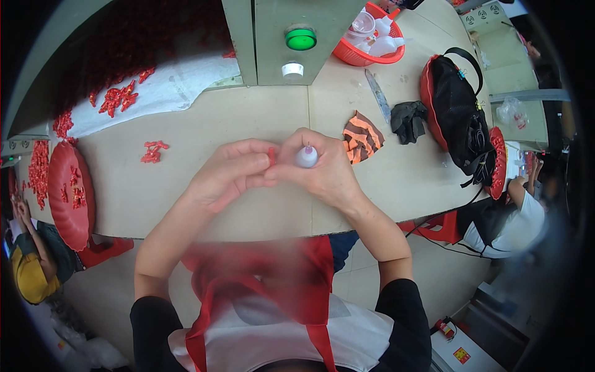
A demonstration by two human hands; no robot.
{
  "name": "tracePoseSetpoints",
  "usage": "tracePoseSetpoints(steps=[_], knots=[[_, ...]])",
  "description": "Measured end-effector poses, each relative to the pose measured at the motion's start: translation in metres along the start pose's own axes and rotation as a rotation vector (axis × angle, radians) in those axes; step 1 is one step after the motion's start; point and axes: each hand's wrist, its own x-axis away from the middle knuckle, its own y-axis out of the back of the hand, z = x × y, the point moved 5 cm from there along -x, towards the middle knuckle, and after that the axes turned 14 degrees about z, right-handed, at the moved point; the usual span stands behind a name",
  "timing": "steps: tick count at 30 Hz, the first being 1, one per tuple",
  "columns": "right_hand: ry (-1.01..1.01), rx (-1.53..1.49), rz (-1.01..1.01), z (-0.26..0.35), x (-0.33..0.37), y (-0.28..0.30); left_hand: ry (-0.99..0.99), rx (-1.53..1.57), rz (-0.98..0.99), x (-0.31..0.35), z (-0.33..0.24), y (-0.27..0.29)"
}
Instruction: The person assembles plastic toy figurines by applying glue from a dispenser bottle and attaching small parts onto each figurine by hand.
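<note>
Both hands are together above the middle of the table. Between the fingertips of my left hand [234,168] is a small red piece [271,156], mostly covered by the fingers. My right hand [330,166] wraps around a white squeeze bottle [307,157] with a pinkish nozzle pointing up. The two hands touch or nearly touch at the thumbs. To the left of my left hand lies a little cluster of red pieces [153,152] on the table. Their exact shape is too small to make out.
A red tray [68,214] with several red pieces stands at the left edge. Behind is a green-grey machine housing [282,68] with a green button. At right are a red basket [359,59] of bottles, a blade [377,93], striped cloth [362,137] and black bag [455,102].
</note>
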Motion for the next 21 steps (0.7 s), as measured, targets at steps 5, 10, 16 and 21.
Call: tracePoseSetpoints(steps=[5,10,16,21], knots=[[0.054,-0.058,-0.003,-0.001,0.002,0.002,-0.044,0.081,0.061,-0.004,-0.001,-0.001],[0.082,-0.034,-0.044,0.005,0.006,0.016,-0.124,0.152,0.064,-0.005,0.0,0.008],[-0.172,0.794,-0.334,0.003,0.021,0.066,-0.174,0.285,0.135,-0.005,0.0,0.016],[-0.239,0.972,-0.268,-0.012,0.022,0.068,-0.175,0.308,0.157,-0.005,-0.002,0.013]])
